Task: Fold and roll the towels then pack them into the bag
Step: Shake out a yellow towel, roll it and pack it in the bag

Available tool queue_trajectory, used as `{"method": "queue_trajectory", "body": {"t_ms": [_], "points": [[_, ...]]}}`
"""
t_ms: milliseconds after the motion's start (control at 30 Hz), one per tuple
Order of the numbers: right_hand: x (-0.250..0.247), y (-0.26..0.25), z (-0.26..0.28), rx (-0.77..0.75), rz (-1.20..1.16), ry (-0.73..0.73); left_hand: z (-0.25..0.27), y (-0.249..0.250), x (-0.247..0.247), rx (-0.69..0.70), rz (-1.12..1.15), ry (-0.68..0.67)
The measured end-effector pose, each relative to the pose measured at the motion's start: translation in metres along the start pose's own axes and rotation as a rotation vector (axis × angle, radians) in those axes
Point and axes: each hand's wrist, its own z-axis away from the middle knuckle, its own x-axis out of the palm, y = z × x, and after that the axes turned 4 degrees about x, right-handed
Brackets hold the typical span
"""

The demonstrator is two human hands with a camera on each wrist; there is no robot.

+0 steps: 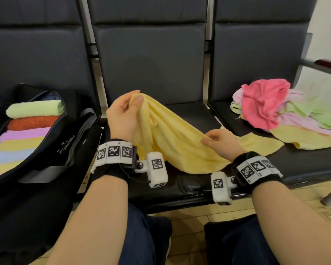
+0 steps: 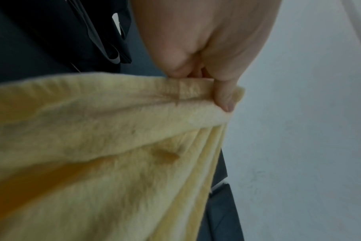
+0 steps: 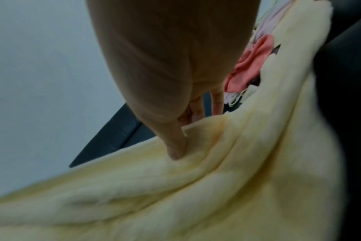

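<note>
A pale yellow towel (image 1: 172, 138) hangs bunched above the middle seat, held between both hands. My left hand (image 1: 126, 109) pinches one raised corner of the yellow towel (image 2: 118, 130) between thumb and fingers. My right hand (image 1: 218, 140) pinches the lower edge of the yellow towel (image 3: 196, 187), thumb pressed into the cloth. On the left seat lies an open black bag (image 1: 52, 142) holding several rolled towels (image 1: 34, 109) in green, orange, purple, yellow and blue.
A heap of loose towels (image 1: 266, 104), pink on top with green, lilac and yellow beneath, lies on the right seat. Dark padded seat backs (image 1: 151, 60) stand behind. An armrest (image 1: 329, 66) juts out at far right. My knees are below the seat's front edge.
</note>
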Motion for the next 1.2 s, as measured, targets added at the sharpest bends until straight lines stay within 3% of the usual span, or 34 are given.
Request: {"method": "queue_trajectory", "body": {"t_ms": [133,233,300,433,500,700,767,933,1100,1200], "points": [[-0.002,0.002,-0.003,0.044,-0.027,0.129,-0.005,-0.002,-0.008,0.001,-0.014,0.181],[-0.006,-0.016,-0.001,-0.029,-0.147,0.184,-0.004,-0.010,-0.004,-0.016,-0.200,0.154],[-0.006,-0.029,0.003,-0.113,-0.213,0.144,0.000,-0.011,0.004,0.018,-0.244,0.035],[-0.002,-0.041,0.011,-0.264,-0.343,0.075,0.022,-0.008,0.028,-0.073,-0.220,-0.437],[-0.002,-0.043,0.013,-0.317,-0.393,0.026,0.030,-0.012,0.037,-0.081,-0.251,-0.598],[-0.001,-0.041,0.013,-0.258,-0.457,0.088,0.035,-0.015,0.043,-0.094,-0.277,-0.749],[-0.002,-0.037,0.012,-0.222,-0.476,0.071,0.034,-0.013,0.042,-0.086,-0.313,-0.728],[-0.003,-0.015,0.004,-0.131,-0.339,-0.010,0.019,-0.009,0.030,-0.050,-0.301,-0.428],[-0.006,-0.007,-0.001,-0.090,-0.144,-0.032,0.012,-0.005,0.019,-0.017,-0.224,-0.215],[-0.004,-0.007,0.000,-0.061,-0.208,-0.072,0.010,-0.003,0.015,-0.006,-0.210,-0.148]]}}
